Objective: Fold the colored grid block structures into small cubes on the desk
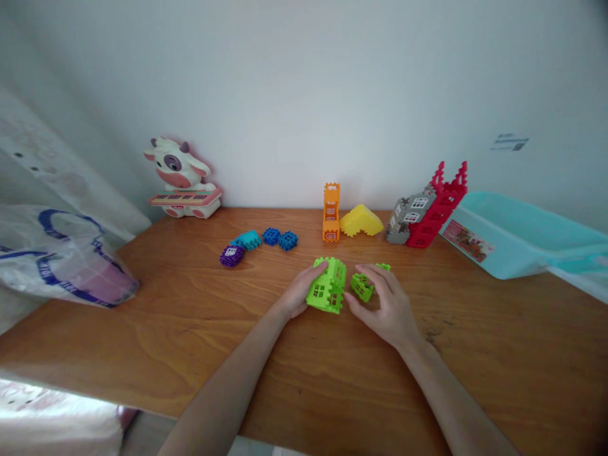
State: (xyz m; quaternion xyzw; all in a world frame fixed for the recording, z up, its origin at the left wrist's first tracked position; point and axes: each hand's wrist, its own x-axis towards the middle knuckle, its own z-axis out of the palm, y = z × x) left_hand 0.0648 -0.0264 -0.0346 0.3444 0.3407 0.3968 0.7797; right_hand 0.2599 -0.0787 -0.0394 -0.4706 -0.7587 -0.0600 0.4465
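Block (327, 287), prob. light & stiff, best held by sides; L hand (300, 292) has it; R hand (390, 311), right of block, by green piece (362, 287), grip: can't tell.

L hand (299, 292) & R hand (389, 310) bare; slim f'arms (240, 373) bare too.

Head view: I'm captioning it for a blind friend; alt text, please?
Left hand holds a green block; right hand is at another green piece. Around them on a wooden table: a cow toy, colored blocks and a turquoise bin.
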